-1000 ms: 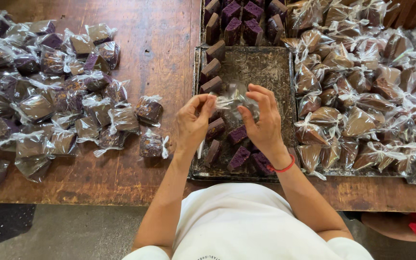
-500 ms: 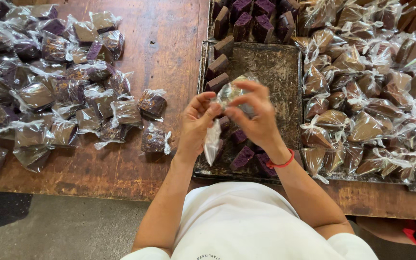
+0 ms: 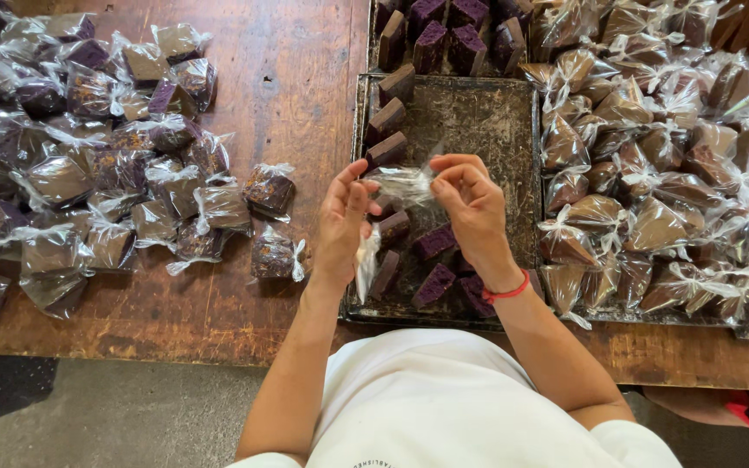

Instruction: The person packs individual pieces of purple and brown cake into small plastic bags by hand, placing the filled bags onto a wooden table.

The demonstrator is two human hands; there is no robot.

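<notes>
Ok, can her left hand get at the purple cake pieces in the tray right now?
Probably yes. The left hand hovers just over the tray, with unwrapped purple cake pieces lying bare beside it; only the clear plastic bag it shares with the right hand occupies it.

Worn matt wood table [image 3: 305,78], dark scuffed metal tray [image 3: 478,121], clear glossy crinkled plastic bag [image 3: 400,184], matt spongy cakes [image 3: 433,284], red cord bracelet [image 3: 506,293].
</notes>
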